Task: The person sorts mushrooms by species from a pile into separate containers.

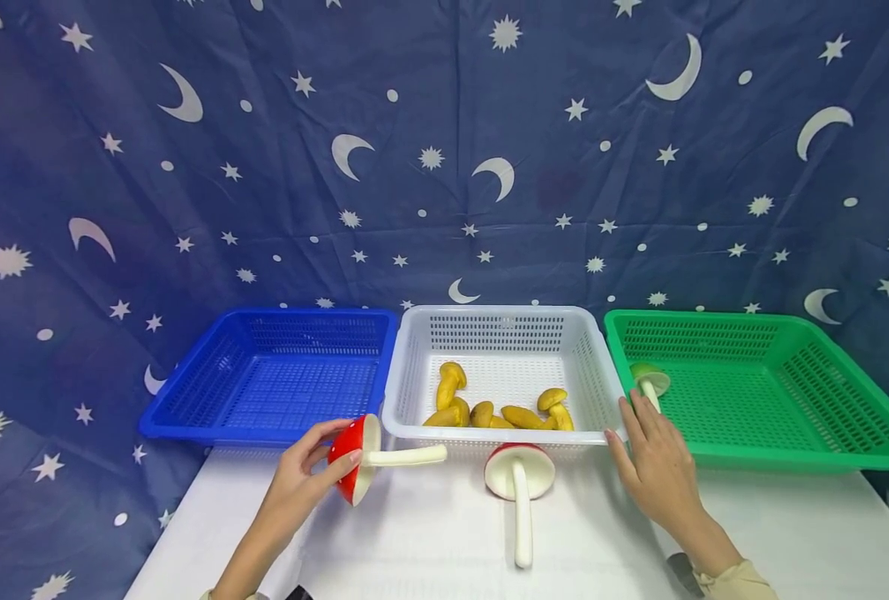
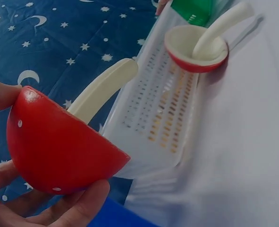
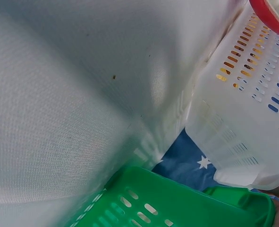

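My left hand (image 1: 302, 477) grips a red toy mushroom (image 1: 371, 458) with white spots by its cap, fingers and thumb around it, its pale stem pointing right. In the left wrist view, the red cap (image 2: 59, 146) sits between thumb and fingers. A second red mushroom (image 1: 522, 500) leans cap-up against the front of the white basket (image 1: 504, 433), stem toward me. My right hand (image 1: 657, 467), fingers fairly straight, lies over the neighbouring rims of the white basket and the green basket (image 1: 804, 458). Only a sliver of that hand shows in the right wrist view.
Several yellow-brown mushrooms (image 1: 451, 383) lie in the white basket. A green-capped mushroom (image 1: 650, 377) is at the left side of the green basket, partly behind my right fingers. The blue basket (image 1: 264, 435) stands at left. A starry blue cloth (image 1: 444, 167) hangs behind the white table (image 1: 414, 550).
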The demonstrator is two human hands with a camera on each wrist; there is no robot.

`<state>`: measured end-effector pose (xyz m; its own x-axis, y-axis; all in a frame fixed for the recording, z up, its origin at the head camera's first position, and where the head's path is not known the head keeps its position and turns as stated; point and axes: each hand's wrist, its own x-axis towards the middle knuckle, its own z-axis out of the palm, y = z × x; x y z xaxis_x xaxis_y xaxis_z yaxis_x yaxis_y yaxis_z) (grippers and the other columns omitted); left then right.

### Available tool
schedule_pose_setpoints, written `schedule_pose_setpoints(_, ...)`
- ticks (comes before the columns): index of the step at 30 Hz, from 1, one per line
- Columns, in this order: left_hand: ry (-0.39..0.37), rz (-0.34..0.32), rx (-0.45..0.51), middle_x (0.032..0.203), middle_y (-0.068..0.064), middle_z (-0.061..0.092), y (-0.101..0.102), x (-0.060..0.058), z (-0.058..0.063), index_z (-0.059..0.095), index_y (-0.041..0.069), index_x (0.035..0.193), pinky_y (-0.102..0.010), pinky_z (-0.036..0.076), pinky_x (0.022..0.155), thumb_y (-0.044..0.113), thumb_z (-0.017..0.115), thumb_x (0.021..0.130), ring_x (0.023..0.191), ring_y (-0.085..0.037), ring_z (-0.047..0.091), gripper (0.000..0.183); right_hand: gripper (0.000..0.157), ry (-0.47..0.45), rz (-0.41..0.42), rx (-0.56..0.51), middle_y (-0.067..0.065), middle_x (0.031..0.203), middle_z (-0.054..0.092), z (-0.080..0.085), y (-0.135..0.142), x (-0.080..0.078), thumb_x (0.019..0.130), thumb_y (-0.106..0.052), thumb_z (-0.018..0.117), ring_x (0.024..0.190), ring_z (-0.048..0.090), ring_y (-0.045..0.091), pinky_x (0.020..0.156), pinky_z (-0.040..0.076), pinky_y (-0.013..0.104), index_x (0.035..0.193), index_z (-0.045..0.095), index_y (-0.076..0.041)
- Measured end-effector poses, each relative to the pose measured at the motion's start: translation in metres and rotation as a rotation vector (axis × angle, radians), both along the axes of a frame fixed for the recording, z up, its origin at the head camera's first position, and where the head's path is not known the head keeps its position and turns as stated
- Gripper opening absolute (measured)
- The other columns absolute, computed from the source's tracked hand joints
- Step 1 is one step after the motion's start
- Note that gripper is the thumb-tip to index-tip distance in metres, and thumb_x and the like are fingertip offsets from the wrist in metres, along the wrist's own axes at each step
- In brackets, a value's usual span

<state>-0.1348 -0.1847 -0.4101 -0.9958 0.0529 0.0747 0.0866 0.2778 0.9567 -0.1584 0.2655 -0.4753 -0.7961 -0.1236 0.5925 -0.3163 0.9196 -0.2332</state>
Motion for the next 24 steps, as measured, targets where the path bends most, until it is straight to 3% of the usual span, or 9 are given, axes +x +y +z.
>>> schedule_pose_setpoints(4, 0.025, 0.016, -0.021, 0.125, -0.006, 0.055, -0.009, -0.006, 0.006, 0.055, 0.014, 0.126, -0.025, 0.051, 0.081, 0.022, 0.071, 0.085, 0.103, -0.013, 0.060, 0.044, 0.055, 0.008, -0.001, -0.006, 0.023, 0.144, 0.039, 0.000, 0.000, 0.000, 0.095, -0.030, 0.052, 0.130, 0.037, 0.042, 0.107, 0.027, 0.052, 0.136, 0.046, 0.005)
schedule_pose_setpoints(13, 0.067, 0.074, -0.061, 0.128, -0.006, 0.052, -0.028, -0.020, 0.019, 0.051, 0.013, 0.131, -0.021, 0.051, 0.078, 0.026, 0.068, 0.088, 0.099, -0.006, 0.060, 0.048, 0.055, 0.016, -0.002, 0.002, 0.023, 0.143, 0.040, 0.000, 0.000, 0.000, 0.095, -0.031, 0.052, 0.128, 0.039, 0.043, 0.102, 0.031, 0.056, 0.135, 0.047, 0.006)
schedule_pose_setpoints(18, 0.082, 0.089, -0.066, 0.129, -0.009, 0.051, -0.035, -0.027, 0.024, 0.051, 0.010, 0.133, -0.019, 0.052, 0.077, 0.024, 0.067, 0.089, 0.098, -0.002, 0.059, 0.048, 0.055, 0.017, -0.002, -0.003, 0.023, 0.143, 0.040, 0.000, 0.000, 0.000, 0.095, -0.031, 0.052, 0.127, 0.039, 0.043, 0.107, 0.028, 0.052, 0.135, 0.046, 0.006)
schedule_pose_setpoints(24, 0.081, 0.095, -0.108, 0.132, -0.010, 0.048, -0.044, -0.035, 0.028, 0.048, 0.011, 0.136, -0.017, 0.051, 0.077, 0.027, 0.065, 0.090, 0.100, 0.000, 0.055, 0.052, 0.055, 0.015, -0.005, 0.000, 0.023, 0.143, 0.040, 0.001, -0.001, 0.001, 0.095, -0.031, 0.053, 0.128, 0.039, 0.043, 0.102, 0.031, 0.056, 0.135, 0.047, 0.006)
